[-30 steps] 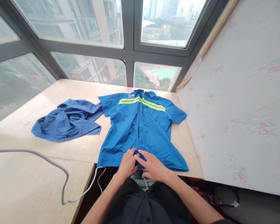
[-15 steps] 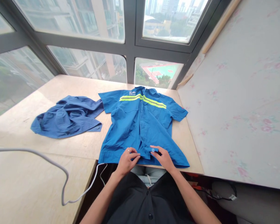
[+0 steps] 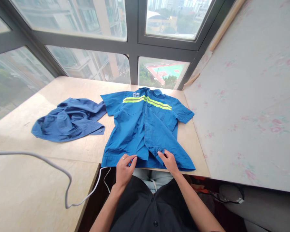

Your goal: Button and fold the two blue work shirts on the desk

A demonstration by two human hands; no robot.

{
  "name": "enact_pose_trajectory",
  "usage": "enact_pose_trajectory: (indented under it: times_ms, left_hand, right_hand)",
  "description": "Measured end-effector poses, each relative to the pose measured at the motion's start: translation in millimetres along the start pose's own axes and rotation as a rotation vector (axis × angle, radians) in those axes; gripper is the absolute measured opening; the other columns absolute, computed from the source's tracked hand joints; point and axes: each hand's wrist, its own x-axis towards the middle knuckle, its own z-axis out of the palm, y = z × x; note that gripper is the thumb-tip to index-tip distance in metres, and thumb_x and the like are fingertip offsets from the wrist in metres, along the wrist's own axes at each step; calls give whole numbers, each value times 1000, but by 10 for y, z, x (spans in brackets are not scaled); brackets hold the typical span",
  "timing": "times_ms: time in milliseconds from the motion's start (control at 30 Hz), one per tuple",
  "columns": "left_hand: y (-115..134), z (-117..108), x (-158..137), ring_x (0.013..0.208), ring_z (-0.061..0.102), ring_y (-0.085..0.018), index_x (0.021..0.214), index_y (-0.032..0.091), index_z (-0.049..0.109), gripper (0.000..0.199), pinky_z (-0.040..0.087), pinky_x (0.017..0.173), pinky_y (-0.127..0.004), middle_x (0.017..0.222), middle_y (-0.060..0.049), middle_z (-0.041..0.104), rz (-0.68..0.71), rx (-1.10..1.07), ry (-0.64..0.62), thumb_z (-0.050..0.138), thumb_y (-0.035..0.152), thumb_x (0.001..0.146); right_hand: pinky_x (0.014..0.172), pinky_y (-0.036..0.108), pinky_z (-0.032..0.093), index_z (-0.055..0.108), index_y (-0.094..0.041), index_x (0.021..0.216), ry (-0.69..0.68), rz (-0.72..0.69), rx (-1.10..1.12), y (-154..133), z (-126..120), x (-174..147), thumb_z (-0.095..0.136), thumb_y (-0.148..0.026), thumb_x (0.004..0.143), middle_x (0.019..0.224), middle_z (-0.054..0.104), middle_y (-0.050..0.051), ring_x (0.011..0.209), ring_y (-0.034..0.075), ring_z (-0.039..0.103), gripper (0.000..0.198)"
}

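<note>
A blue short-sleeved work shirt [image 3: 130,129] with yellow-green reflective stripes lies front side up, its collar toward the window. Its front hangs open at the bottom, where the two edges part. My left hand [image 3: 125,167] is closed on the hem of the left-side panel, thumb and fingers pinched together. My right hand [image 3: 169,161] grips the lower edge of the other panel, close to a round blue button [image 3: 159,150]. The fingertips of the right hand are partly behind the cloth.
A crumpled darker blue garment [image 3: 70,119] lies left of the shirt on the wooden table [image 3: 14,122]. A grey-white cable [image 3: 66,180] loops across the lower left. Windows [image 3: 157,74] stand behind, and a flowered wall panel [image 3: 246,106] borders the right.
My left hand has moved left with its hem, and the gap between the front edges has widened. The button at my right hand has shifted slightly up, the cloth around it lying flatter.
</note>
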Motion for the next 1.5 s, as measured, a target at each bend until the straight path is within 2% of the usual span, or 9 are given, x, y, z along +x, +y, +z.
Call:
enact_pose_trajectory:
  times_ms: [200, 333, 500, 700, 800, 933, 1100, 1233, 1500]
  left_hand:
    - [170, 68, -120, 44, 51, -11, 68, 17, 62, 43, 36, 47, -22, 51, 2, 56, -382, -183, -268, 60, 58, 81]
    - [215, 253, -188, 47, 63, -15, 86, 14, 62, 51, 38, 39, -21, 76, -9, 72, -798, -518, -545, 61, 64, 77]
    - [250, 439, -211, 63, 70, -15, 102, 15, 59, 37, 50, 47, -20, 103, -13, 72, -1096, -1056, -407, 67, 45, 83]
    - [278, 613, -104, 46, 54, -5, 80, 12, 60, 25, 40, 39, -15, 77, -4, 68, -1265, -1359, -261, 61, 35, 91]
    - [312, 674, -49, 43, 48, -3, 74, 13, 58, 24, 34, 36, -13, 69, -1, 64, -1211, -1274, -159, 71, 31, 83]
    - [354, 666, -61, 42, 44, -5, 67, 11, 63, 39, 34, 39, -16, 55, 0, 58, -932, -1002, -132, 81, 45, 67]
    - [358, 507, -142, 48, 51, -11, 54, 11, 66, 51, 43, 51, -24, 53, -6, 63, -680, -601, -84, 77, 60, 63]
    - [392, 410, -175, 56, 61, -18, 62, 11, 72, 49, 47, 58, -27, 59, -9, 69, -604, -467, -89, 73, 59, 67]
    - [476, 362, -81, 60, 62, -19, 64, 12, 73, 41, 47, 61, -27, 64, -6, 71, -423, -403, -126, 66, 51, 76]
  right_hand:
    - [61, 24, 39, 56, -17, 67, 12, 8, 94, -23, -1, -8, 60, -48, 85, 63, 50, -3, 63, 13, 43, 36]
    - [60, 24, 40, 57, -17, 64, 106, 58, 236, 63, 18, -19, 67, -44, 80, 60, 51, -4, 60, 12, 44, 33]
    - [82, 33, 51, 65, -18, 86, 558, 194, 724, 139, 29, 8, 72, -40, 74, 82, 69, 0, 80, 18, 63, 26]
    - [93, 41, 52, 64, -20, 94, 636, 199, 800, 91, -69, 14, 70, -35, 74, 92, 72, 2, 96, 21, 67, 26]
    - [94, 42, 52, 65, -20, 100, 583, 170, 758, 79, -83, -6, 68, -37, 78, 95, 73, 3, 95, 21, 68, 29]
    - [90, 41, 53, 64, -18, 108, 515, 148, 716, 59, -88, 0, 63, -44, 83, 97, 72, 5, 95, 21, 68, 37]
    - [82, 33, 54, 68, -16, 95, 443, 148, 559, -46, -113, 25, 71, -47, 77, 86, 70, 3, 81, 19, 65, 36]
    - [72, 32, 54, 72, -15, 96, 212, 34, 293, -228, -83, -26, 62, -48, 86, 75, 68, 3, 70, 18, 61, 35]
    - [100, 40, 50, 70, -22, 118, -252, -289, 12, -416, 83, -64, 53, -36, 95, 116, 70, 9, 110, 23, 63, 32]
